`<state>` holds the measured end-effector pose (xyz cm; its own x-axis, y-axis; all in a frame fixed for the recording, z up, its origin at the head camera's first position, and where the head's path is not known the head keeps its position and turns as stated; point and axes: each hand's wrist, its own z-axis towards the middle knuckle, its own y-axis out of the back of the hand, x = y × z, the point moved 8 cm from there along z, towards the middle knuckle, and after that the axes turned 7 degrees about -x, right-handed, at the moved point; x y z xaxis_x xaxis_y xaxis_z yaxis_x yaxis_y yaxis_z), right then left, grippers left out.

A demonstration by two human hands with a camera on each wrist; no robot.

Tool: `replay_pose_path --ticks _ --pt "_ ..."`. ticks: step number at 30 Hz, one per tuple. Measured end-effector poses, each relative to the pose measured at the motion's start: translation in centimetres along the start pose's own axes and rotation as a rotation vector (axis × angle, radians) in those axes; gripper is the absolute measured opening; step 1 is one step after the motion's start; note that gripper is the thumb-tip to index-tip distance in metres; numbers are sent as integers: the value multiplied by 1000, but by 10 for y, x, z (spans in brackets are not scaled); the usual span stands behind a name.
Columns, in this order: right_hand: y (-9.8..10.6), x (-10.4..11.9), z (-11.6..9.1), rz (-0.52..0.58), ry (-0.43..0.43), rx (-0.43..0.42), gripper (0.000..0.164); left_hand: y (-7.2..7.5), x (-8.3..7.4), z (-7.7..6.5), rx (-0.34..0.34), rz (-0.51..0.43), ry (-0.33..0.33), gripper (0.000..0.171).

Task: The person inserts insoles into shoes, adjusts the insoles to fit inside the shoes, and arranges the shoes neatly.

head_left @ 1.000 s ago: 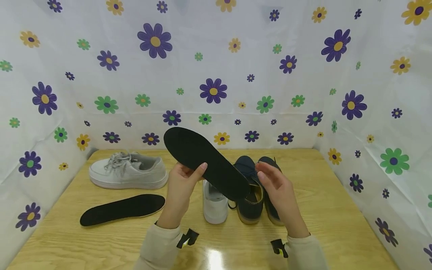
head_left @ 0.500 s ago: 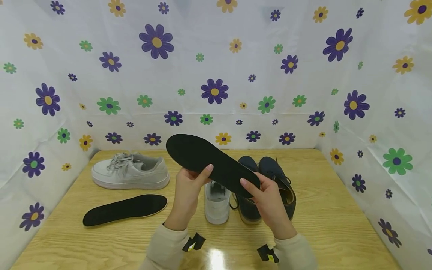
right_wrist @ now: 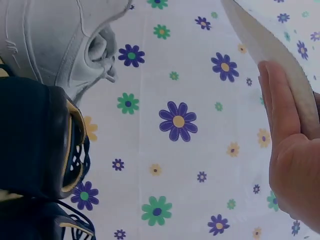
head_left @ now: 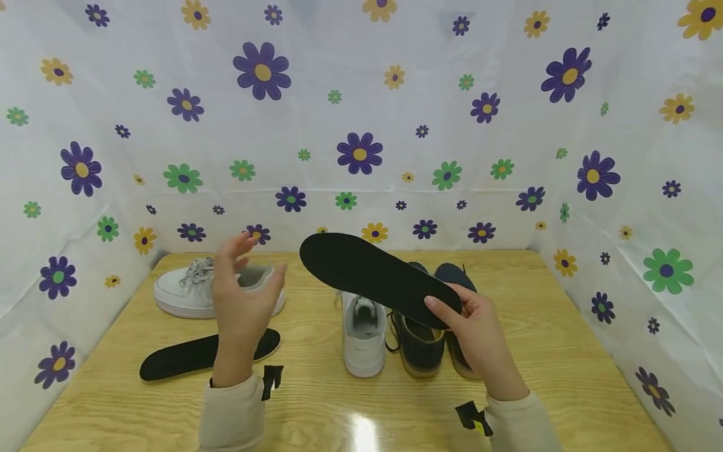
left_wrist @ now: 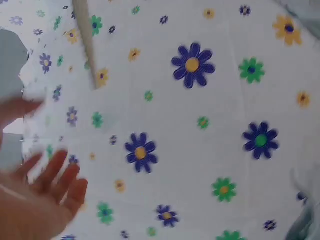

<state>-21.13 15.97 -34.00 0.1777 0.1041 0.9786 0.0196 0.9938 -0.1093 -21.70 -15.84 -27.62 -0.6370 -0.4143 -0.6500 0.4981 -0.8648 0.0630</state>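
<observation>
A black shoe insole (head_left: pixel 373 270) is held up over the shoes, slanting down to the right in the head view. My right hand (head_left: pixel 480 333) pinches its lower right end, thumb on the black face. In the right wrist view the pale underside of the insole (right_wrist: pixel 275 50) shows, with the fingers (right_wrist: pixel 282 100) flat along it. My left hand (head_left: pixel 243 301) is raised off to the left, fingers spread and holding nothing. Below and behind that hand, a second black insole (head_left: pixel 181 359) lies on the table, partly covered by the wrist.
A white sneaker (head_left: pixel 186 289) stands sideways at the back left. Another white sneaker (head_left: pixel 364 351) points away at the middle. To its right stand two dark blue shoes (head_left: pixel 420 351), partly hidden by insole and hand. Flowered cloth walls (head_left: pixel 316 113) border the wooden table (head_left: pixel 316 402).
My right hand came in from the right and took hold of the insole's lower end. My left hand then let go and moved left. The insole shifted slightly right and down.
</observation>
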Motion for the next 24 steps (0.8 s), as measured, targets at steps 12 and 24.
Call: replay_pose_path --ticks 12,24 --pt "-6 8 -4 -286 -37 174 31 -81 -24 -55 786 368 -328 109" --pt "-29 37 -7 -815 414 134 49 -87 -17 -59 805 463 -294 85"
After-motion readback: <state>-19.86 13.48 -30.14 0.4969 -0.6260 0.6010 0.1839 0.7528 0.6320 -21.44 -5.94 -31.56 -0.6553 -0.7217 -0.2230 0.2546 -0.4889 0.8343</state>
